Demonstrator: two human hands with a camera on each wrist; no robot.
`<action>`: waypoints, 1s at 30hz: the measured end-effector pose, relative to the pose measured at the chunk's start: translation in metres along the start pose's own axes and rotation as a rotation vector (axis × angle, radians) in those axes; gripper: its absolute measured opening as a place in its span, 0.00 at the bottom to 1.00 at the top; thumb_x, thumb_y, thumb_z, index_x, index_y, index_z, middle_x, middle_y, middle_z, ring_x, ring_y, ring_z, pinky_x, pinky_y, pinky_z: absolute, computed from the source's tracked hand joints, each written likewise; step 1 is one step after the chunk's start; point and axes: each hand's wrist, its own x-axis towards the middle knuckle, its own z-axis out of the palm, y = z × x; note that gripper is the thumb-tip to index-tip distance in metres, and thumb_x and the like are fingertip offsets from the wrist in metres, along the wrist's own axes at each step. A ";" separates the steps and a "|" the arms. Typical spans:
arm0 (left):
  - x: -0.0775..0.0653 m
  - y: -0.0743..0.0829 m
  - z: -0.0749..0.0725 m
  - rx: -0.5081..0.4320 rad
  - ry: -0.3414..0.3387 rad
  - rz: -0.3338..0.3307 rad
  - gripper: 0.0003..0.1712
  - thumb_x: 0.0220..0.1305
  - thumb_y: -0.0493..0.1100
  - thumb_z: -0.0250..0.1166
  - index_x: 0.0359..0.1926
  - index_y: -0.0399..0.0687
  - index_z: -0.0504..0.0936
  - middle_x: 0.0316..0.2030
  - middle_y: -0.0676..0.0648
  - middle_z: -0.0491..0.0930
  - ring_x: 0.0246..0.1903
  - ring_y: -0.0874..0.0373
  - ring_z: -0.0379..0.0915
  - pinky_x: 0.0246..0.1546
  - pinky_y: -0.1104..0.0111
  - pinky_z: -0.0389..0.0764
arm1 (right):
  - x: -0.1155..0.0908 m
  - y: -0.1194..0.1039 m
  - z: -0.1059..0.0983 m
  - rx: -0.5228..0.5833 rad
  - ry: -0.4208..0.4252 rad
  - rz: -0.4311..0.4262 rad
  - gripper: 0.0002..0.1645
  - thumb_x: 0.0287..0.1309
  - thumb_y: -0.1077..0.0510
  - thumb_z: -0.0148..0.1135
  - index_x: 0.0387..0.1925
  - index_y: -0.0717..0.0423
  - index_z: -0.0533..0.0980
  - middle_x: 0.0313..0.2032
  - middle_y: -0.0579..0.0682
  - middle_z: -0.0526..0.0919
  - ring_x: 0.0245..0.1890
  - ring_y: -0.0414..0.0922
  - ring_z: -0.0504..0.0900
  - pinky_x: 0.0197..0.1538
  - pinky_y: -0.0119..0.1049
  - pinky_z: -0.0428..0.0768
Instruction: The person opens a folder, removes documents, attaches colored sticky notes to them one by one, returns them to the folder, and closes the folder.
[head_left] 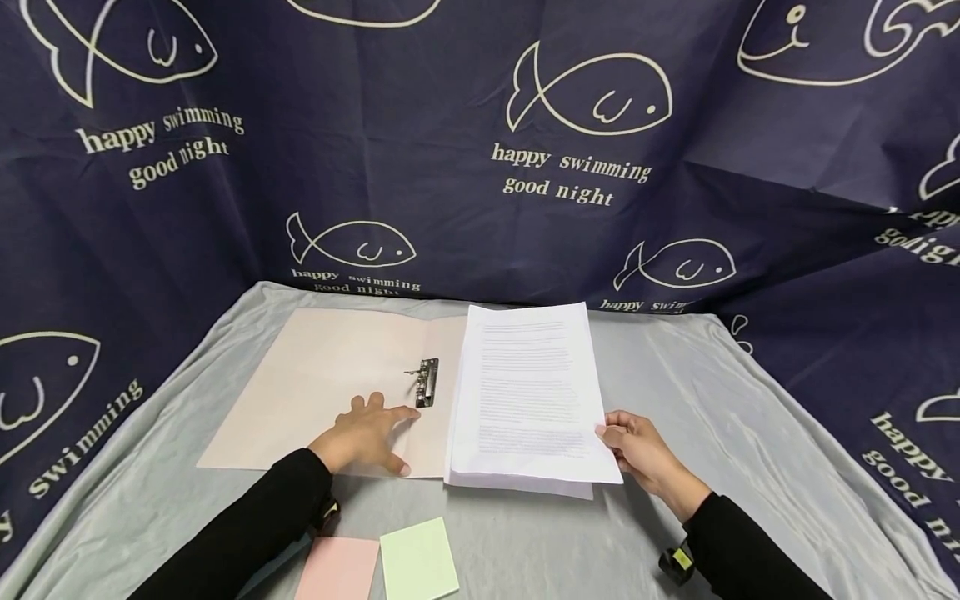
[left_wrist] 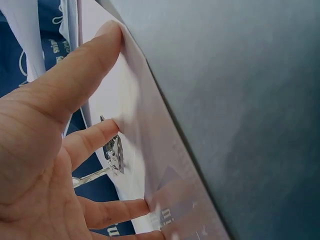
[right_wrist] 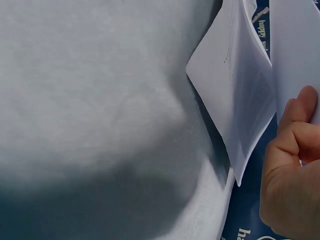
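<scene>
A pale pink file folder (head_left: 307,367) lies opened flat, its metal lever clip (head_left: 427,383) near the fold. My left hand (head_left: 367,433) rests on the folder with fingers spread; its index fingertip is just below the clip. In the left wrist view the thumb (left_wrist: 97,60) touches the folder near its edge. My right hand (head_left: 641,450) pinches the right edge of a printed sheet (head_left: 528,392) between thumb and fingers. Other paper (head_left: 525,483) shows under that sheet, over the folder's right side. In the right wrist view the lower sheets (right_wrist: 227,80) bow apart from the held one.
Toward the front of the grey cloth-covered table (head_left: 555,550) lie a pink sticky-note pad (head_left: 341,567) and a light green one (head_left: 420,558). A dark blue curtain (head_left: 465,150) with fish drawings stands behind the table and along both sides.
</scene>
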 end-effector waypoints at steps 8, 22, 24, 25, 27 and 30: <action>0.004 -0.002 -0.007 0.011 -0.005 -0.001 0.46 0.32 0.57 0.78 0.59 0.60 0.74 0.44 0.39 0.65 0.40 0.42 0.61 0.29 0.52 0.69 | -0.005 0.011 0.001 -0.044 0.002 -0.009 0.11 0.61 0.65 0.53 0.42 0.69 0.67 0.26 0.51 0.80 0.20 0.41 0.76 0.19 0.31 0.71; 0.005 -0.007 -0.005 -0.009 -0.011 0.010 0.46 0.32 0.57 0.78 0.59 0.58 0.74 0.44 0.38 0.65 0.39 0.42 0.60 0.27 0.53 0.70 | 0.002 0.023 0.019 -0.759 0.087 -0.190 0.08 0.52 0.67 0.62 0.27 0.60 0.70 0.16 0.47 0.73 0.09 0.43 0.71 0.15 0.35 0.69; 0.005 -0.007 -0.005 -0.009 -0.009 0.014 0.46 0.32 0.57 0.78 0.59 0.58 0.74 0.44 0.38 0.65 0.39 0.42 0.60 0.27 0.53 0.70 | 0.003 0.022 0.020 -0.779 0.076 -0.199 0.08 0.52 0.67 0.62 0.27 0.60 0.70 0.17 0.47 0.74 0.09 0.43 0.71 0.15 0.36 0.70; 0.005 -0.007 -0.005 -0.009 -0.008 0.015 0.46 0.32 0.57 0.78 0.59 0.58 0.74 0.44 0.38 0.65 0.39 0.42 0.60 0.27 0.53 0.70 | 0.003 0.022 0.020 -0.786 0.075 -0.202 0.08 0.52 0.67 0.62 0.26 0.60 0.70 0.17 0.47 0.73 0.09 0.43 0.71 0.15 0.35 0.70; 0.006 -0.007 -0.005 -0.005 -0.006 0.018 0.46 0.32 0.58 0.78 0.59 0.58 0.74 0.43 0.38 0.65 0.38 0.42 0.61 0.27 0.53 0.69 | 0.004 0.022 0.021 -0.802 0.080 -0.199 0.08 0.52 0.67 0.62 0.26 0.60 0.69 0.17 0.47 0.73 0.08 0.43 0.71 0.14 0.35 0.70; 0.006 -0.007 -0.005 0.004 -0.004 0.017 0.47 0.31 0.58 0.78 0.59 0.58 0.74 0.43 0.39 0.65 0.38 0.42 0.61 0.28 0.52 0.69 | 0.004 0.023 0.021 -0.832 0.092 -0.190 0.08 0.52 0.66 0.62 0.28 0.63 0.70 0.18 0.48 0.72 0.08 0.42 0.71 0.13 0.34 0.71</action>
